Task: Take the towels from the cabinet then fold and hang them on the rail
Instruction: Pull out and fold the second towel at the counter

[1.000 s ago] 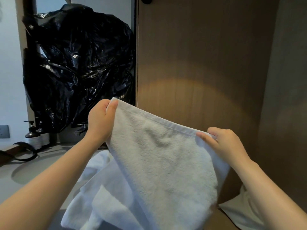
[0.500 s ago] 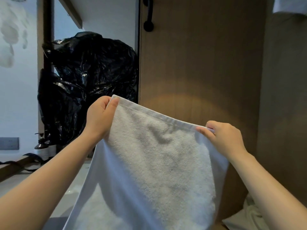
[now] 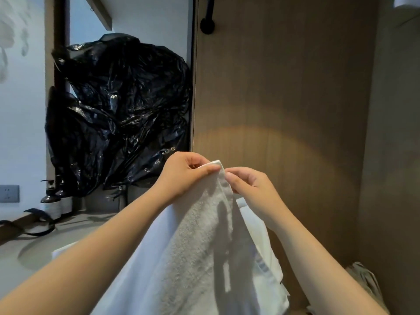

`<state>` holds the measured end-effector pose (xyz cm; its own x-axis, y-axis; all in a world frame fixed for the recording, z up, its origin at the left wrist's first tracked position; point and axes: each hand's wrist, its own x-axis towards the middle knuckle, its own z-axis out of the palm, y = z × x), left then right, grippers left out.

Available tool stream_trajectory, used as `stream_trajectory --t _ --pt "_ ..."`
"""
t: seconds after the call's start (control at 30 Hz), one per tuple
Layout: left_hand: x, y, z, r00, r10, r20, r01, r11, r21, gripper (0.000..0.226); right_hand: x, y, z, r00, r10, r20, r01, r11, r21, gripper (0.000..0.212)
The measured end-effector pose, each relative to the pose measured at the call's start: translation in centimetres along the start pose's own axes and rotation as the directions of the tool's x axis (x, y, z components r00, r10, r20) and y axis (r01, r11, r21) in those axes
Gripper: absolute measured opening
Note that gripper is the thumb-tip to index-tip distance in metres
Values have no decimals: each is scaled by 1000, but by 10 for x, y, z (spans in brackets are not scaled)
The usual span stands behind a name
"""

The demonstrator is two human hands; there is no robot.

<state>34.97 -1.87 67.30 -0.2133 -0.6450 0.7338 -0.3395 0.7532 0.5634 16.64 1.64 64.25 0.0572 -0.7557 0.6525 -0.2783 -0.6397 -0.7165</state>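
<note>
Head view: a white towel (image 3: 204, 246) hangs doubled between a person's forearms, its two top corners meeting so the halves line up for a fold. The left hand (image 3: 184, 176) pinches one corner between thumb and curled fingers. The right hand (image 3: 252, 187), fingers likewise curled in, nips the other corner just beside it, and the two hands almost touch. Holding the towel high appears to let the cloth drop straight, off the counter (image 3: 68, 228) below. The fold looks half made, the hanging not yet begun. Behind, dark pump bottles (image 3: 51, 196) stand on the counter beneath a crumpled black plastic bag (image 3: 118, 114). Farthest off, a wooden panel (image 3: 284, 98) carries a black fitting (image 3: 208, 26) near its top; whether that belongs to the rail cannot be told.
</note>
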Motion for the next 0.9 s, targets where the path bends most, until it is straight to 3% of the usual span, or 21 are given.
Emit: stream_trajectory --t 0.17,0.3,0.4,0.5,0.6,0.77,0.9 --pt "-4 -10 1 995 -65 78 74 990 -118 17 6 9 7 1000 30 -9 -30 995 -92 17" --pt "-28 -39 -10 965 -183 188 202 975 -90 15 7 17 5 981 51 -187 -71 992 -100 19" --pt "-44 -53 -13 963 -229 145 241 968 -73 10 7 17 0 986 137 -92 -145 986 -84 24" --pt "-46 -50 -9 974 -207 91 215 973 -85 12 5 15 8 996 93 3 -92 992 -88 46" --pt "-46 -42 -8 987 -151 50 156 980 -123 13 2 18 9 987 27 -159 -41 995 -86 45" --pt "-66 -42 -9 989 -13 147 23 997 -71 20 -8 28 -8 944 30 -327 -60 995 -82 45" --pt "-84 -54 -6 965 -60 254 73 996 -43 36 -18 37 -24 926 29 -375 -75 991 -108 44"
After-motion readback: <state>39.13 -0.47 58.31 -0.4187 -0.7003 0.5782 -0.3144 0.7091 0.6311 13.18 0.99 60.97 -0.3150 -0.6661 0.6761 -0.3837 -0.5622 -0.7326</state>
